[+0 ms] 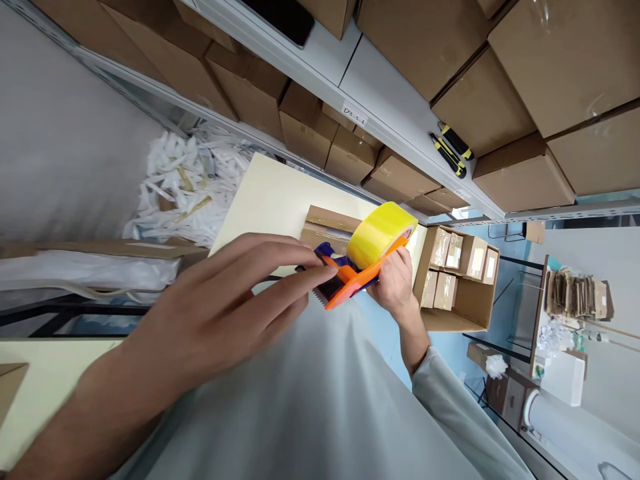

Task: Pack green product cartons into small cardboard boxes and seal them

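Note:
An orange and blue tape dispenser point(356, 285) carrying a yellow tape roll point(381, 232) is held over a pale table point(267, 193). My right hand point(396, 283) is closed around its handle from the right. My left hand point(220, 313) comes in from the lower left, fingers together and thumb beneath, pinching at the dispenser's front end by the toothed blade. What lies between those fingertips is too small to make out. A taped cardboard box point(327, 223) rests on the table just behind the dispenser.
Metal shelving point(380, 100) stacked with brown cartons runs across the top, with two yellow-black utility knives point(450, 150) on it. A heap of white shredded paper point(185, 180) lies left of the table. An open carton point(457, 277) of small boxes stands to the right.

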Available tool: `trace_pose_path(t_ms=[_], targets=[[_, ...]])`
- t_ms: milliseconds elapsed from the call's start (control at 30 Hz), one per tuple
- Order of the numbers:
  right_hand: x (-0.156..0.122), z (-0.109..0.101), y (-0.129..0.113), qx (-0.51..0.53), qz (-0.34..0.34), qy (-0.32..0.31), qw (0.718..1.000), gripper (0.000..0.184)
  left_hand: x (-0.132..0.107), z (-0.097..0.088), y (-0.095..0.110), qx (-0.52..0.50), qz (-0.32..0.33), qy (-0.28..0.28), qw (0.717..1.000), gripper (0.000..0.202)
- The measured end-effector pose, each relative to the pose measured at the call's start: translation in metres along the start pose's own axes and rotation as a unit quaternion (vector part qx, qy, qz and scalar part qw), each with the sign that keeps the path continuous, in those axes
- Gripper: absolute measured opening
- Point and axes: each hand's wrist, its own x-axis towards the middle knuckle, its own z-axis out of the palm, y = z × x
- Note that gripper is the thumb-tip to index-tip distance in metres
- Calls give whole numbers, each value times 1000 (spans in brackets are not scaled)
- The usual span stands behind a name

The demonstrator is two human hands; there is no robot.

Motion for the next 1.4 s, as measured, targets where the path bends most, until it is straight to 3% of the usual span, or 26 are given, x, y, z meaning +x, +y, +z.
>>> trace_pose_path(t_ms=[100,367,567,767,833,1000,1100,1267,1400], targets=[[-2,-3,2,-15,-9,-12,1000,9,1,-1,-1,-2,-2,-2,1000,86],[-5,-7,-2,-27,-18,-11,999,8,0,-3,10,-18,-92,26,995,59],[-12,-9,1,-14,-4,-43,999,8,5,-3,3,-54,-13,3,998,64],[-16,-13,2,-37,-11,-35,999,2,15,4,7,-66,-80,-3,995,20],[-17,-13,1,-45,-8,-31,998,5,14,4,7,-86,-69,-5,994,26],[-22,-6,1,-15,10,-44,999,6,2,1,4,-81,-36,-15,996,73],[-27,2,-2,1,22,-51,998,13,-4,1,4,-47,-23,-45,998,89],[-36,19,-14,8,36,-58,998,23,-10,8,-2,-35,-3,-83,996,92],[-47,33,-23,33,42,-57,997,19,-21,15,-7,-56,-48,-81,994,71]])
